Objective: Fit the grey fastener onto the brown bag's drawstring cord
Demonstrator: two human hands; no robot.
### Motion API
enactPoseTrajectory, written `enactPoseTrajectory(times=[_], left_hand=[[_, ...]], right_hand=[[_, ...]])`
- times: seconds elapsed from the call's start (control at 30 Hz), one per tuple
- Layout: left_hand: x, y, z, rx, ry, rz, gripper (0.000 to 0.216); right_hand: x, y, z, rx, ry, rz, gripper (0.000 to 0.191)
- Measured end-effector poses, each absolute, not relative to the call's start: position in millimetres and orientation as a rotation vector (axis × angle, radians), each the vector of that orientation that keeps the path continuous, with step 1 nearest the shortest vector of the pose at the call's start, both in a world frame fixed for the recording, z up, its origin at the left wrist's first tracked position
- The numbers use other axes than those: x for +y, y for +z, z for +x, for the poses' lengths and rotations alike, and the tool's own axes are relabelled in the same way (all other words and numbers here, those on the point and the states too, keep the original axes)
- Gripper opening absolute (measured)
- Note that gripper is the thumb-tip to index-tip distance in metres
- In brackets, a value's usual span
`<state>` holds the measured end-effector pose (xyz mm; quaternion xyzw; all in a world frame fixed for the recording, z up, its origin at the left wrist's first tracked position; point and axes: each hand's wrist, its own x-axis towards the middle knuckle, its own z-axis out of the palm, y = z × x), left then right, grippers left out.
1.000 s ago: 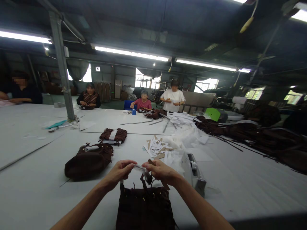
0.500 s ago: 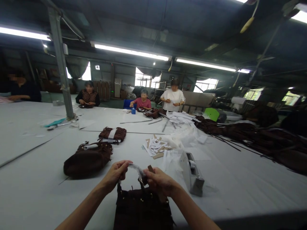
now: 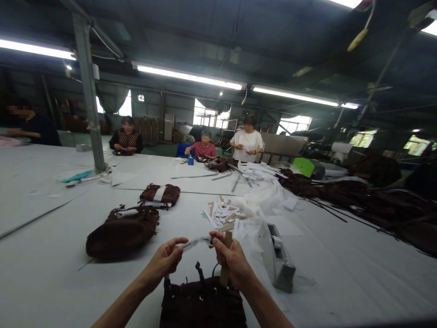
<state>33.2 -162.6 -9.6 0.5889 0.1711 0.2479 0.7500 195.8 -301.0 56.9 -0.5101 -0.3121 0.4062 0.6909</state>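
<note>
Over the pale grey bench (image 3: 51, 273), the left hand (image 3: 167, 259) and right hand (image 3: 230, 257) stretched a thin translucent strip (image 3: 196, 243) between them, the fingers of each pinched shut on an end. The right also clamped a stiff tan card piece (image 3: 226, 269). The dark brown bag (image 3: 203, 303) lay at 6 o'clock, its looped handle seemingly unwrapped. At 10 o'clock a soft suede-like bag (image 3: 119, 232) and a smaller fringed bag (image 3: 160, 193) already carried white wrapping. A boxy grey tape dispenser (image 3: 278, 257) stood at 3 o'clock.

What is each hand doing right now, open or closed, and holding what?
Left hand: closed, pinching one end of a pale strip.
Right hand: closed on the strip's other end and a brown card strip.
</note>
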Motion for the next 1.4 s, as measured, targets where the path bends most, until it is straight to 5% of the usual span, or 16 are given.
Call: enactPoseTrajectory(times=[0.1, 0.27, 0.57, 0.77, 0.97, 1.1, 1.4], left_hand=[[-169.9, -17.5, 22.5, 0.347, 0.54, 1.482, 0.065], [-189.2, -53.7, 10.9, 0.458, 0.578, 1.794, 0.03], [-202.2, -109.8, 3.7, 0.605, 0.625, 1.763, 0.032], [-186.4, -62.8, -0.2, 0.46, 0.638, 1.62, 0.055], [-167.1, 19.0, 39.0, 0.272, 0.444, 1.569, 0.037], [-170.0, 22.0, 58.2, 0.263, 0.521, 1.393, 0.035], [-172.3, 17.6, 49.1, 0.24, 0.43, 1.416, 0.036]], right_hand=[[-302.0, 64.6, 203.8, -0.633, 0.954, -1.041, 0.039], [-301.2, 76.4, 212.6, -0.567, 0.951, -0.992, 0.035], [-286.2, 82.8, 209.5, -0.59, 0.971, -0.981, 0.034], [-285.6, 81.9, 212.1, -0.66, 1.038, -1.048, 0.035], [-281.2, 93.3, 208.8, -0.662, 1.044, -1.057, 0.041], [-278.8, 90.4, 197.2, -0.597, 1.014, -1.007, 0.055], [-262.0, 74.0, 181.2, -0.523, 0.866, -1.083, 0.042]])
